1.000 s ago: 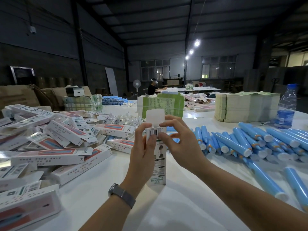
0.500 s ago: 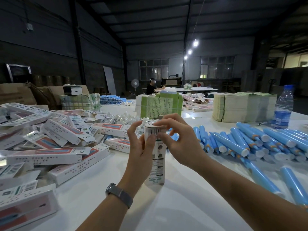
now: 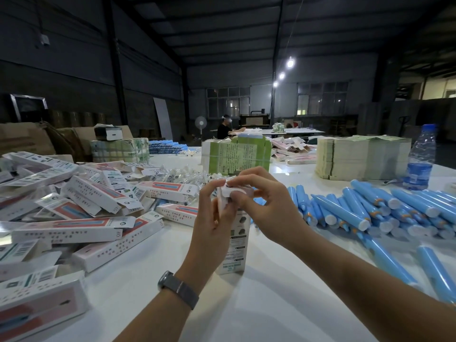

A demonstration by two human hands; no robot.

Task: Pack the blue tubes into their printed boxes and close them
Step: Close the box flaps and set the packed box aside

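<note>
**Closing the top flap of a light carton**

The white bench [image 3: 259, 304] is carrying everything: a heap of printed boxes [image 3: 81, 208] is lying to the left, and a spread of blue tubes [image 3: 357, 208] is lying to the right, caps mostly facing the person. Flat stacks of cartons [image 3: 362, 159] and a water bottle [image 3: 419, 159] are standing at the far edge.

Between the two piles, one box [image 3: 234, 248] is standing upright on the bench, just in front of the person. The left hand [image 3: 209, 223] is wrapping round its upper side and steadying it. The right hand [image 3: 269, 206] is curling over the top, fingertips pinching the top flap [image 3: 228, 192] and bending it down. Whether a tube is already inside cannot be told.

The box is probably thin card: light, and easily dented, so it is best held by its long edges near the top, where the folds are stiffening it. The flap is likely creasing readily, so light fingertip pressure should suffice. The tubes look smooth and round; they are likely rolling easily and are best taken mid-body.
</note>
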